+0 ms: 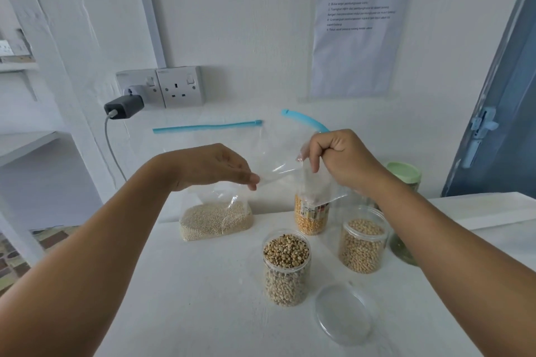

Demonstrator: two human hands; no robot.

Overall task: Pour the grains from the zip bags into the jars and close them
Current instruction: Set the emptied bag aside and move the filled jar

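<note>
Our right hand (333,158) is clenched around the bunched upper part of an empty zip bag (287,162), its blue zip strip (307,120) curling up behind the knuckles. Our left hand (220,166) pinches the same bag's lower edge between fingertips and thumb, so the clear film hangs stretched between the two hands. No grain shows in it, so we judge this bag already poured out.

We take the open jar of black-eyed beans (286,266) as our landmark. The bag hangs above and behind it. Just to its front right lies a clear round lid (343,313), flat on the white table (203,298). To its right stands a second open jar of pale round beans (362,243); behind that pair a jar of yellow kernels (311,217) sits partly hidden by the bag. Back left rests a zip bag of fine cream grain (216,220), slumped on its base, zip strip shut. A green-lidded jar (404,174) peeks out far right behind our forearm.

To do this step well, we should give the limp, crinkly film a shake over a jar mouth for stragglers, set it aside clear of the open rims, then press the lid squarely on.
</note>
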